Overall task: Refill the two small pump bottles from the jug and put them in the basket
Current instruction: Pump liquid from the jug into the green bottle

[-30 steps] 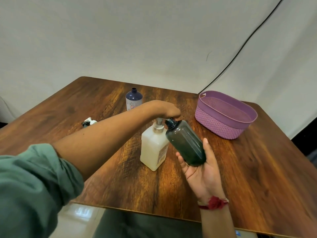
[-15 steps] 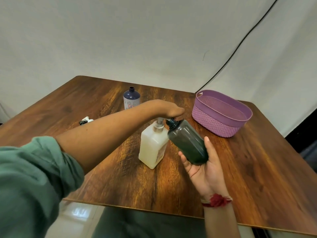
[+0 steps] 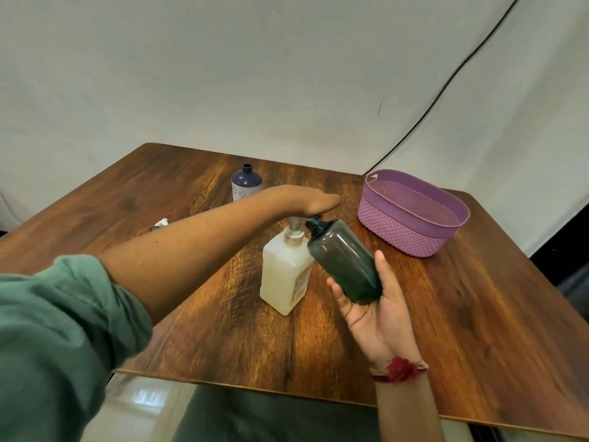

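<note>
Our left hand [image 3: 306,200] presses flat on the jug [image 3: 285,269]; our right hand [image 3: 374,301] cradles the tilted dark bottle [image 3: 344,258], fingers loosely curled. Smooth plastic, probably slippery: grip mid-body.

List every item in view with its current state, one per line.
white jug: upright on the table, pump fitted.
left hand: pressing down on the jug's pump head.
dark bottle: uncapped, tilted, neck at the jug's pump.
right hand: holding the dark bottle from below.
blue bottle: upright, uncapped, at the back.
loose pump: lying on the table, mostly hidden by the arm.
purple basket: nothing visible inside.
</note>
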